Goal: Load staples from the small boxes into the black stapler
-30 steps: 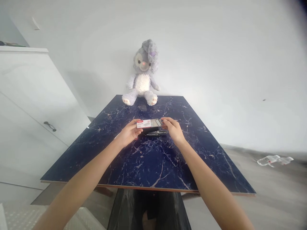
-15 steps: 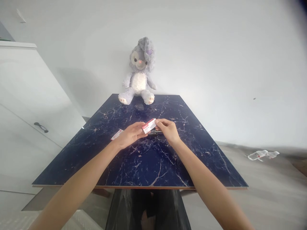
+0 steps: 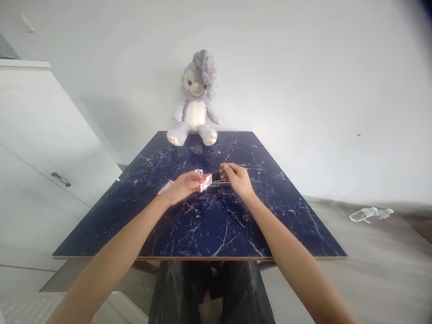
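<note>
My left hand (image 3: 182, 186) is closed round a small red and white box (image 3: 204, 182), held just above the dark blue marble table (image 3: 202, 225). My right hand (image 3: 236, 179) pinches something small at the box's right end; I cannot make out what. Just under and behind the hands a black and silver stapler (image 3: 221, 182) lies on the table. A second small red and white box (image 3: 165, 187) lies flat on the table beside my left wrist. A tiny white slip (image 3: 199, 171) lies just beyond the hands.
A grey plush rabbit (image 3: 195, 101) sits at the table's far edge against the white wall. A white cabinet (image 3: 40, 148) stands to the left. An empty plastic bottle (image 3: 369, 213) lies on the floor at the right.
The open box's drawer, slid out a second ago, is now pushed in. My left hand has lowered the box and turned it end-on. The white slip now shows on the table.
</note>
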### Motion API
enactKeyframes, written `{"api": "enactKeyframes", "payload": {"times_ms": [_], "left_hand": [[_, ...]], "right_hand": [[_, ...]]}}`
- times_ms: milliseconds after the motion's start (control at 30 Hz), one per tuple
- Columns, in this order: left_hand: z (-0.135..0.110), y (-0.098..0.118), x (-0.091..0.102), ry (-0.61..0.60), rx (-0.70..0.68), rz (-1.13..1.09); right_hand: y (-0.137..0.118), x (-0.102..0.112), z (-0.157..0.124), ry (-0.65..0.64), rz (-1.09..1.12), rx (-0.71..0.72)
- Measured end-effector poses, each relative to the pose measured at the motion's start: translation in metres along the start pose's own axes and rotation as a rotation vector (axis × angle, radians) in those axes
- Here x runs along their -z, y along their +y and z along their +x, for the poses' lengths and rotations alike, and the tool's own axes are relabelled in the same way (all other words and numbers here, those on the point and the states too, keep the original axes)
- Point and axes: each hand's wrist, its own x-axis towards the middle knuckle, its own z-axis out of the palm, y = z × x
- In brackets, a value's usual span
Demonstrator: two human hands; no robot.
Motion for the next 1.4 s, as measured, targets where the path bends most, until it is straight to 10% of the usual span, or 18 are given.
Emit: {"api": "enactKeyframes", "payload": {"times_ms": [267, 500, 800, 1400], "left_hand": [[-0.003, -0.004, -0.016, -0.091, 0.192, 0.222], [-0.003, -0.008, -0.008, 0.25, -0.43, 1.053], [0.0, -0.001, 0.024, 0.615, -0.577, 1.063], [0.006, -0.013, 0.02, 0.545, -0.466, 1.206]], "right_hand": [[0.007, 0.01, 0.005, 0.172, -0.273, 0.048], [0.011, 0.012, 0.006, 0.101, -0.468, 0.045], [0.011, 0.024, 0.009, 0.077, -0.568, 0.008], [0.022, 0.033, 0.012, -0.372, -0.682, 0.062]]}}
